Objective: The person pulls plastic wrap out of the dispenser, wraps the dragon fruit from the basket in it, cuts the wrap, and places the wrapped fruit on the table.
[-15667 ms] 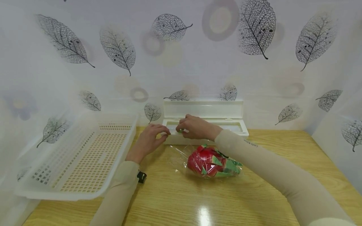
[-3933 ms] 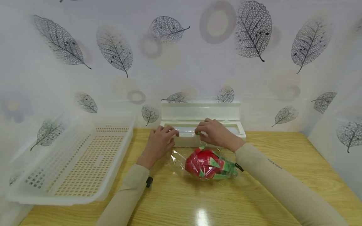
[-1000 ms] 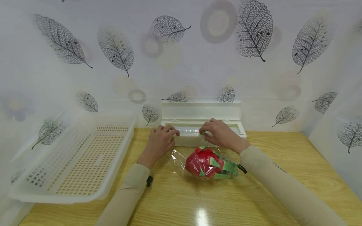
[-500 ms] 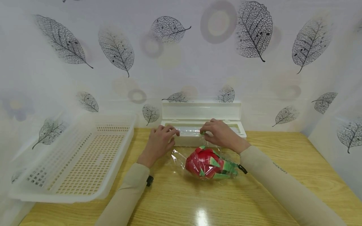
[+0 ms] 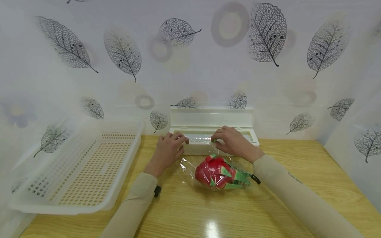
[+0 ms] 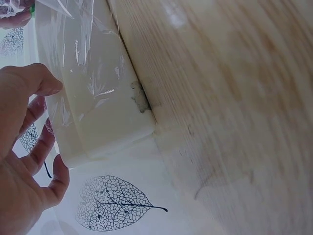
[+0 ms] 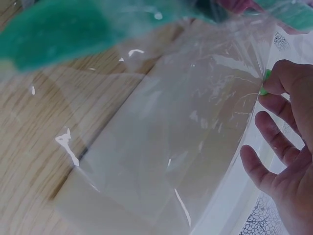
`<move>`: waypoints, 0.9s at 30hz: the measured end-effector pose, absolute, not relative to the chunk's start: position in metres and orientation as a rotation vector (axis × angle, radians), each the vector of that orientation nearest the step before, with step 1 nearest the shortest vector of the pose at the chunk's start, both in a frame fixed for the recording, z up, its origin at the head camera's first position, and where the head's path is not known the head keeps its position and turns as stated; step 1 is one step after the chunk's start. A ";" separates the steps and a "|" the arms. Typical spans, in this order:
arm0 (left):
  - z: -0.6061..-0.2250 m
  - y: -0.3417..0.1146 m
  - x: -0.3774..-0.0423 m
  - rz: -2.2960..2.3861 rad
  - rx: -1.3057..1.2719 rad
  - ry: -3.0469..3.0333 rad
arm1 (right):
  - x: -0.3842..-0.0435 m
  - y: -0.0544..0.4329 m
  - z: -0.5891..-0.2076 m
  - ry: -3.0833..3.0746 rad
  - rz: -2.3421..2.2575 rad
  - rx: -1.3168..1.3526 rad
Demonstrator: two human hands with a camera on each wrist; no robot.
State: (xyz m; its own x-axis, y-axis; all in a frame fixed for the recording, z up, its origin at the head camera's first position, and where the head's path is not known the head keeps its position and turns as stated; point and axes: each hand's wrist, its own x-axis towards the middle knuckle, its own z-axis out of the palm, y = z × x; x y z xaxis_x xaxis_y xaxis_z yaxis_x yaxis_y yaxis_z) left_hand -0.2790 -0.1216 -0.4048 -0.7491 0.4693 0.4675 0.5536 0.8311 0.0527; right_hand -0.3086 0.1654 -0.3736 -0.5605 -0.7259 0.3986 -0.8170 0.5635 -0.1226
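Observation:
My left hand [image 5: 168, 148] pinches clear plastic wrap [image 6: 90, 63] at the front edge of a white dispenser box [image 5: 190, 149], near its left end. My right hand [image 5: 233, 142] pinches a small green slider [image 7: 265, 82] between thumb and index finger on that same edge, right of the box's middle. The box lid [image 5: 212, 117] is raised, and a roll of wrap [image 5: 197, 137] lies inside. From the edge the wrap drapes down to a red dragon fruit [image 5: 215, 173] with green tips. It lies on the table in front of the box, covered by crinkled wrap.
A white perforated plastic basket [image 5: 135, 150] stands on the left of the wooden table [image 5: 184, 215]. Behind the box rises a pale leaf-patterned backdrop [image 5: 193, 76]. Dark straps [image 5: 157, 190] show at both wrists.
Over the earlier frames my right hand has moved rightward along the box edge with the green slider. My left hand has shifted slightly right. In the last second both hands barely move.

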 end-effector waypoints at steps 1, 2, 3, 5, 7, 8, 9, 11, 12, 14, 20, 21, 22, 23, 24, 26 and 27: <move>-0.405 -0.122 -0.279 -0.260 -0.759 -2.567 | -0.309 0.166 -0.374 -2.495 0.424 1.271; -0.405 -0.122 -0.279 -0.261 -0.759 -2.566 | -0.309 0.166 -0.374 -2.494 0.426 1.271; -0.405 -0.122 -0.279 -0.262 -0.759 -2.567 | -0.308 0.166 -0.374 -2.493 0.427 1.271; -0.406 -0.122 -0.280 -0.263 -0.757 -2.571 | -0.309 0.166 -0.374 -2.487 0.428 1.271; -0.406 -0.122 -0.280 -0.263 -0.757 -2.571 | -0.310 0.166 -0.375 -2.481 0.429 1.273; -0.406 -0.122 -0.280 -0.262 -0.756 -2.571 | -0.310 0.167 -0.375 -2.479 0.430 1.274; -0.406 -0.122 -0.280 -0.262 -0.757 -2.570 | -0.310 0.167 -0.375 -2.479 0.432 1.274; -0.406 -0.122 -0.280 -0.261 -0.758 -2.567 | -0.310 0.167 -0.375 -2.481 0.438 1.272; -0.407 -0.122 -0.280 -0.258 -0.758 -2.566 | -0.310 0.167 -0.375 -2.483 0.439 1.271; -0.407 -0.122 -0.280 -0.258 -0.761 -2.563 | -0.309 0.167 -0.376 -2.488 0.439 1.266; -0.408 -0.122 -0.280 -0.261 -0.768 -2.544 | -0.309 0.167 -0.376 -2.499 0.440 1.258; -0.408 -0.122 -0.280 -0.262 -0.766 -2.547 | -0.309 0.168 -0.376 -2.498 0.442 1.258; -0.407 -0.122 -0.280 -0.263 -0.765 -2.547 | -0.309 0.168 -0.377 -2.497 0.447 1.258; -0.407 -0.122 -0.280 -0.263 -0.763 -2.550 | -0.309 0.168 -0.377 -2.496 0.451 1.257; -0.407 -0.122 -0.280 -0.264 -0.762 -2.553 | -0.309 0.168 -0.377 -2.496 0.457 1.255; -0.407 -0.122 -0.280 -0.263 -0.763 -2.554 | -0.309 0.169 -0.378 -2.495 0.461 1.250; -0.407 -0.122 -0.280 -0.260 -0.764 -2.553 | -0.309 0.169 -0.378 -2.496 0.464 1.248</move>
